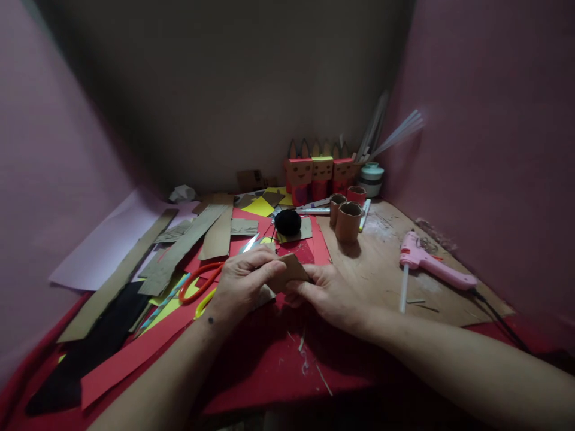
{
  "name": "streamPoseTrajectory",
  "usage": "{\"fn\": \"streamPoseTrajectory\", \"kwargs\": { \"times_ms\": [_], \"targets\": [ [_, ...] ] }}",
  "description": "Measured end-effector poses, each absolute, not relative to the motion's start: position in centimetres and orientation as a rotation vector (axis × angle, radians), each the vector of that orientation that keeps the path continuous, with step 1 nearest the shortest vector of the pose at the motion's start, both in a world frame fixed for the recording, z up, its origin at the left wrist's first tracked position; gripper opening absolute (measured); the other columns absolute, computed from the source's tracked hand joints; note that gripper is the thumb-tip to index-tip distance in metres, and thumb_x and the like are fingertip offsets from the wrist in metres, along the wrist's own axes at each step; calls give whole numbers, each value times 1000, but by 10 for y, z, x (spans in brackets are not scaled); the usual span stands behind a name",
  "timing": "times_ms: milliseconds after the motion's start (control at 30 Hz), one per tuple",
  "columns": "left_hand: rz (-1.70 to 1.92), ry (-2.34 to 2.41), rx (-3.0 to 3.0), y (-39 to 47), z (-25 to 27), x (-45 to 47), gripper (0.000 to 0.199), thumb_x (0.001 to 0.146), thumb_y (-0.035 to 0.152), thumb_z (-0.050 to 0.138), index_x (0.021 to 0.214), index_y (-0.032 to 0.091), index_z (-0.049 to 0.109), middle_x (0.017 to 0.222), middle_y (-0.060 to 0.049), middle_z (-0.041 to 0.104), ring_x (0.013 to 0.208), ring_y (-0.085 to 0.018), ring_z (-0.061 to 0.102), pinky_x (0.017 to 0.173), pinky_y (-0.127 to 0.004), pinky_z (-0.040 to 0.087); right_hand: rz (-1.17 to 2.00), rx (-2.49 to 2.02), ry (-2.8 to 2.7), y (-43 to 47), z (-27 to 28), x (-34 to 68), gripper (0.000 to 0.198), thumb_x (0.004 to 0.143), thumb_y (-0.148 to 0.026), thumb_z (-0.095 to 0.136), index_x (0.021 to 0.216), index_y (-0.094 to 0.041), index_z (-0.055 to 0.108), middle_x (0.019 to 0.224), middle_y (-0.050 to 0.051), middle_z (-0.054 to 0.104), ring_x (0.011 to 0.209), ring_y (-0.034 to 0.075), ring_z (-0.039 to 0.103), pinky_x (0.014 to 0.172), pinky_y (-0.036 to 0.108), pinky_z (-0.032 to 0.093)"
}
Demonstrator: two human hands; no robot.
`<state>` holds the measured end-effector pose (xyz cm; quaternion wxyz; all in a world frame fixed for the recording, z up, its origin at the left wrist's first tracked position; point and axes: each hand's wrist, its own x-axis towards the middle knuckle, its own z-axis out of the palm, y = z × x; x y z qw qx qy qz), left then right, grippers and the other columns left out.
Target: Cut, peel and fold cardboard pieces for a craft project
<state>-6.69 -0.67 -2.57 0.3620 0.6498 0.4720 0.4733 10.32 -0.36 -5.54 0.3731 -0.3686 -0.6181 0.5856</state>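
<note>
Between my two hands is a small brown piece of cardboard (290, 270), held above the red cloth near the middle of the table. My left hand (245, 278) pinches its left side, thumb on top. At its right edge, my right hand (321, 293) grips it between thumb and fingers. Scissors with red and yellow handles (197, 281) lie just left of my left hand, partly hidden by it. Beyond my hands sits a round black ball-like thing (288, 222) on scraps of paper and cardboard.
Cardboard strips (188, 245) and a red paper strip (135, 359) lie left. A pink glue gun (431, 263) rests on a wooden board (377, 275) at right, its cord trailing off. Cardboard tubes (348, 222), small red figures with box heads (300, 172) and a lidded jar (372, 179) stand behind.
</note>
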Motion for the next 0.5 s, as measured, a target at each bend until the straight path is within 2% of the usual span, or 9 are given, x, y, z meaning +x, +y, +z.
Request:
{"fn": "streamPoseTrajectory", "kwargs": {
  "times_ms": [67,200,300,400,500],
  "targets": [
    [1208,1216,1676,-8,-24,-67,18,78,27,65,62,19,70,68,-1,61,70,-17,53,67,-28,42,1439,-957,-1650,-4,-54,104,16,81,-27,60,72,-16,66,64,1,64,61,13,57,62,27,45],
    [1226,1242,1771,-10,-20,-65,11,76,28,68,70,21,73,78,-3,66,79,-20,57,71,-28,43,1346,-1003,-1772,-5,-56,106,18,84,-26,56,71,-16,65,65,1,64,62,14,57,62,27,44],
    [1266,1286,1847,-14,-19,-61,13,77,27,66,66,21,71,70,-1,64,70,-17,56,68,-27,43,1313,-997,-1851,-6,-65,103,15,83,-22,57,73,-17,67,65,1,64,60,13,57,59,26,44],
    [1244,1357,1789,-15,-19,-59,20,77,28,66,59,20,66,62,1,59,62,-15,51,61,-26,41,1459,-944,-1775,-7,-73,98,14,82,-22,57,72,-16,66,64,1,63,57,12,57,55,24,45],
    [1166,1387,1623,-11,-18,-63,18,74,32,68,62,18,67,63,1,60,61,-14,51,57,-25,40,1717,-920,-1591,-5,-70,96,15,81,-24,59,70,-15,63,61,2,63,53,12,58,52,23,48]
  ]
}}
